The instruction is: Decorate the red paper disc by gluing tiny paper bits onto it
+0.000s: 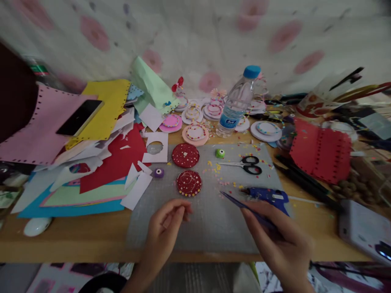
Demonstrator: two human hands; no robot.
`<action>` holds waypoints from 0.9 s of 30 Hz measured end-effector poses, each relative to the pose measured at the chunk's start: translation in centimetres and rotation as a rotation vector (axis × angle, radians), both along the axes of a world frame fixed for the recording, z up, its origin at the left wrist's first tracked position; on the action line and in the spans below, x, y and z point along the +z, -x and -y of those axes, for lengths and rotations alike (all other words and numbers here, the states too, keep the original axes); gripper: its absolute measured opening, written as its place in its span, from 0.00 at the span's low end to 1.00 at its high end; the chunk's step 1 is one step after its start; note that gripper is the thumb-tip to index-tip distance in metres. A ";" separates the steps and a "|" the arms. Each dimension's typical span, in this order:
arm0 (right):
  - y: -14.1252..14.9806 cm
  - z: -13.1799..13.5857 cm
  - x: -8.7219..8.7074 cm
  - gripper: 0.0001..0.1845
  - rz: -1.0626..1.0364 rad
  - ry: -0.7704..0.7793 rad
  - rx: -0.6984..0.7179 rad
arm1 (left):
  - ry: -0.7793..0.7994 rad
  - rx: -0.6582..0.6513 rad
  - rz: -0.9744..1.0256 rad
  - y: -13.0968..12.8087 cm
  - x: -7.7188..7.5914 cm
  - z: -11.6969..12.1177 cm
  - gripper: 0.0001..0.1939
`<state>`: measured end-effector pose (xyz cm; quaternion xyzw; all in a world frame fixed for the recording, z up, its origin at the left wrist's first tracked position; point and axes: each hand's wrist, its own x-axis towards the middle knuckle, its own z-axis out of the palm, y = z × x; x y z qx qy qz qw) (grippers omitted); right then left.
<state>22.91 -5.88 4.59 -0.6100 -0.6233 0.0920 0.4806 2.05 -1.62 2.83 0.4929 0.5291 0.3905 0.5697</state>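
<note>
My right hand (275, 240) grips a pair of dark tweezers (233, 199), their tips pointing left over the grey cutting mat (214, 232). To the left, my left hand (168, 228) is closed, thumb against curled fingers; whatever they may hold is hidden. Just beyond it lies a dark red speckled disc (189, 183) with tiny yellow and pink pieces along its near edge. A second red disc (185, 155) sits behind that one. Tiny coloured confetti pieces (217, 173) are scattered on the mat, beside black-handled scissors (252, 165) and a blue glue gun (269, 196).
A purple punch (159, 173) and a green punch (220, 153) stand on the mat. Behind are a water bottle (235, 108) and several decorated paper discs (195, 133). Coloured paper (116, 158) and a phone (80, 117) pile up left; red punched paper (320, 150) lies right.
</note>
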 end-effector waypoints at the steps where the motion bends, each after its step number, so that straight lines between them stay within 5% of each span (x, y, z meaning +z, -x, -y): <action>1: 0.4 0.2 0.4 0.07 0.009 -0.006 0.033 | 0.006 -0.016 0.021 -0.3 0.2 0.0 0.08; 6: 1.6 0.1 0.4 0.07 0.099 -0.041 0.091 | 0.001 -0.078 0.093 -1.3 1.3 -0.3 0.08; 15: -1.4 -2.0 -3.5 0.15 0.665 0.208 -0.268 | 0.034 -0.043 0.021 0.8 -0.6 -0.3 0.08; 23: -2.1 -2.3 -3.7 0.18 0.772 0.308 -0.181 | 0.031 -0.006 -0.076 1.9 -2.3 -0.1 0.10; 27: -2.1 -2.4 -3.9 0.20 0.807 0.345 -0.152 | -0.135 -0.150 -0.237 1.4 -2.8 0.2 0.09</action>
